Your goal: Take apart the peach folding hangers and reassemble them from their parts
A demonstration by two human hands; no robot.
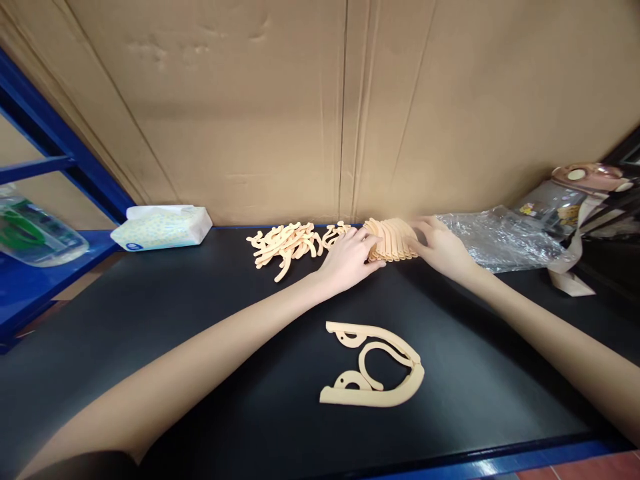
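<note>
Both hands are at the upper middle of the frame, over a dark table [480,400]. I see the left hand [347,260] at the left end of the row [395,240], a line of tan curved pieces standing close together; its fingers are curled, thumb set apart from them, touching the end pieces. Whether they grip any, I cannot tell. The right hand [445,247] is at the row's right end, fingers parted from the thumb with a modest gap; blur there, so I cannot tell whether anything is held. Left of the left hand lies a loose pile [285,245] of thinner, bent pieces, unsorted. Lower centre: one hanger [377,398], laid flat, two arms meeting at the right, with a curled hook [363,365] between them. I cannot tell if these are joined. Progress, my judgement: the row looks mostly lined up, with the hands perhaps evening its ends; one hanger is laid out whole in form; the pile appears untouched by any ordering, so most pieces remain loose. Surroundings: tissue pack [160,230] upper left, clear bag [505,240] just right of the right hand, bottle [550,207] at far right.
</note>
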